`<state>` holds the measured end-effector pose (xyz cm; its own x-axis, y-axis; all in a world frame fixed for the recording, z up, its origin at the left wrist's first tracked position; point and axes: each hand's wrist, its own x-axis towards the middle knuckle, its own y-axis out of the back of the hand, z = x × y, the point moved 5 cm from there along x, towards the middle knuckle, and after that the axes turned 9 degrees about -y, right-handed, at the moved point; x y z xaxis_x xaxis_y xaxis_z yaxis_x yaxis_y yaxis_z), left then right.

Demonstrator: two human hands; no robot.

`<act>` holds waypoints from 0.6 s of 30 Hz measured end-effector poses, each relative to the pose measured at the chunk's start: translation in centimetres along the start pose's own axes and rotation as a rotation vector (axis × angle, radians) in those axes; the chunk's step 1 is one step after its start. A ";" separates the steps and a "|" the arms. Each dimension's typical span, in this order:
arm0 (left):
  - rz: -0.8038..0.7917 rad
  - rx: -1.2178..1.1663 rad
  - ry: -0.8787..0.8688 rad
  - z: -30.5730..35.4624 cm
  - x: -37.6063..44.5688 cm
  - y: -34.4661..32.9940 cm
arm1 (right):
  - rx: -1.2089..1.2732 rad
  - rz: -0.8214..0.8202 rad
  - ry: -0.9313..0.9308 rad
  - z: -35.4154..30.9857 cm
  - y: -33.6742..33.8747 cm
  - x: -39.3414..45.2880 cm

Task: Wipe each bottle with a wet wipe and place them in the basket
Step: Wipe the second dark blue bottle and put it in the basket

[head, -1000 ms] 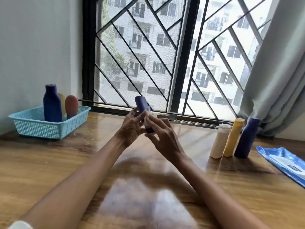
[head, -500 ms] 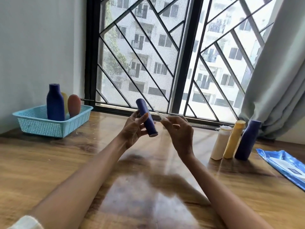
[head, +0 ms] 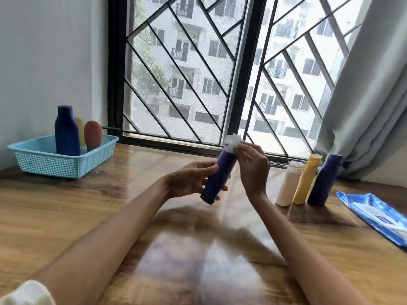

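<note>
Left hand [head: 189, 181]: grip closed around the lower body of the dark blue bottle [head: 218, 175], held in the air above the worktop [head: 66, 216], approx. centre of view.
Right hand [head: 253, 166]: fingers pinched on a crumpled white wet wipe [head: 232, 143], pressed on the top end of the bottle. Grip is grasping the wipe, not the bottle.
Bottle axis: long axis tilted, top end up and away toward the window, dark cap end down and nearer to the person. Top leans a bit to the right.
Step, as I judge: wiping of this bottle is in progress, at the upper end.
Basket [head: 44, 166]: light blue, far left on the worktop, well apart from both hands. Inside stand already a blue bottle [head: 66, 130], a yellow one [head: 80, 130] partly hidden behind it, and a brown-red one [head: 93, 134].
Key relation: basket lies to the left of the held bottle, and the left hand is the nearer one and already carries it. So the placing prob. needs only a leftward reach w/ the left hand, turning the bottle upright.
Waiting bottles: white [head: 288, 183], yellow [head: 306, 179], dark blue [head: 323, 179], standing close together at the right, near the right hand.
Wipes pack [head: 378, 214]: blue, flat on the worktop, far right.
Progress, est.: three in the basket, one in hand, three not yet done.
</note>
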<state>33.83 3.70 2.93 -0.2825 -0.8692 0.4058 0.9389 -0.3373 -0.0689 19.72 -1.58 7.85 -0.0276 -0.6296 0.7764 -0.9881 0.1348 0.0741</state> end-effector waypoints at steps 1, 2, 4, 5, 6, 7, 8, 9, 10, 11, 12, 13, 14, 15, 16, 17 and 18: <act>-0.005 0.006 0.009 -0.1 -0.1 0.0 | -0.012 0.011 0.000 0.0 0.1 0.0; -0.003 0.011 0.010 -0.1 -0.1 0.0 | -0.021 0.010 0.007 0.0 -0.1 -0.2; 0.015 0.020 0.001 -0.2 -0.2 0.3 | -0.033 -0.013 0.029 -0.3 -0.7 -0.6; 0.033 0.021 -0.007 -0.2 -0.2 0.5 | -0.042 -0.036 0.048 -0.5 -1.1 -0.9; 0.059 0.018 -0.021 -0.1 -0.2 0.7 | -0.058 -0.070 0.079 -0.8 -1.6 -1.3; 0.095 0.017 -0.039 0.0 -0.2 1.1 | -0.077 -0.116 0.115 -1.1 -2.1 -1.8; 0.137 0.025 -0.058 0.2 -0.3 1.6 | -0.087 -0.170 0.147 -1.3 -2.7 -2.3; 0.179 0.044 -0.071 0.4 -0.5 2.2 | -0.092 -0.229 0.170 -1.5 -3.3 -2.8; 0.217 0.066 -0.081 0.6 -0.7 2.8 | -0.101 -0.284 0.181 -1.6 -3.8 -3.2; 0.250 0.090 -0.086 0.7 -0.9 3.2 | -0.117 -0.325 0.182 -1.6 -4.2 -3.4; 0.272 0.113 -0.088 0.8 -1.0 3.5 | -0.131 -0.344 0.176 -1.4 -4.3 -3.4; 0.282 0.127 -0.088 0.9 -1.1 3.5 | -0.132 -0.345 0.169 -1.3 -4.2 -3.3; 0.279 0.129 -0.090 1.0 -1.0 3.4 | -0.120 -0.328 0.168 -1.2 -4.0 -3.1; 0.261 0.122 -0.092 1.0 -0.9 3.1 | -0.109 -0.297 0.177 -1.2 -3.7 -2.9; 0.234 0.117 -0.096 1.1 -0.8 2.6 | -0.108 -0.260 0.194 -1.3 -3.3 -2.7; 0.204 0.117 -0.093 1.1 -0.7 2.3 | -0.112 -0.226 0.213 -1.4 -3.1 -2.6; 0.173 0.129 -0.078 0.9 -0.5 1.9 | -0.120 -0.197 0.223 -1.5 -2.8 -2.4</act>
<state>35.91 3.80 3.43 -0.1034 -0.8780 0.4674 0.9909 -0.1319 -0.0286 22.80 0.68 6.74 0.2096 -0.4712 0.8568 -0.9458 0.1247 0.2999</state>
